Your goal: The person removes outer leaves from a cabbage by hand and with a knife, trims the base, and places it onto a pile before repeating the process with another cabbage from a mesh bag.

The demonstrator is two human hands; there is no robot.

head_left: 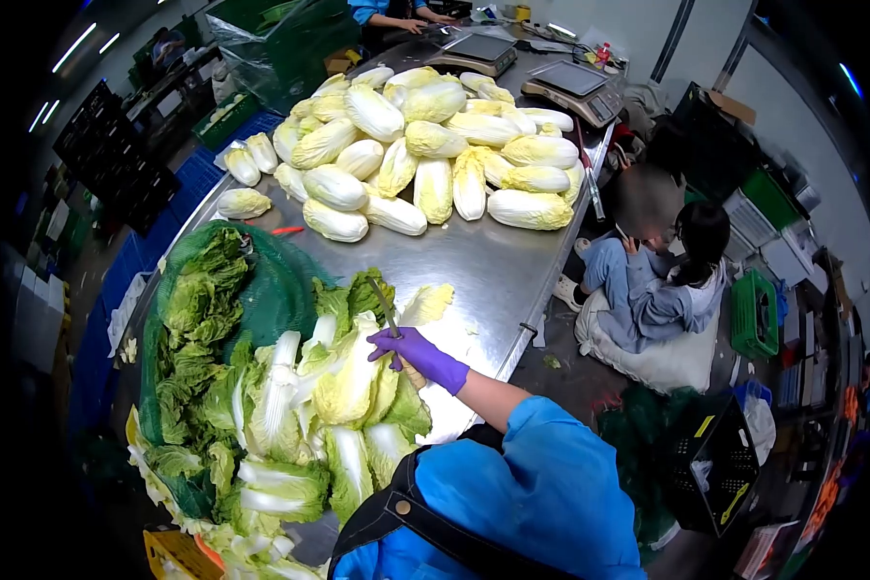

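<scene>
My right hand (418,356), in a purple glove, is closed around a knife (385,307) whose narrow blade points up and away from me. Its handle is hidden in my fingers. Just below and left of this hand lies a pale yellow napa cabbage (346,385) among loose outer leaves. A small tan patch shows under the glove, too little to make out. My left hand does not show. Loose green and white cabbage leaves (285,488) cover the near part of the table. On the left, a green mesh bag (278,280) lies with darker leaves (203,290) on it.
Trimmed napa cabbages (433,140) are heaped across the far part of the metal table (454,266). Two scales (575,82) stand at its far end. A person (681,275) sits on a white sack at the right, near a black crate (715,464). Another person (396,14) stands beyond.
</scene>
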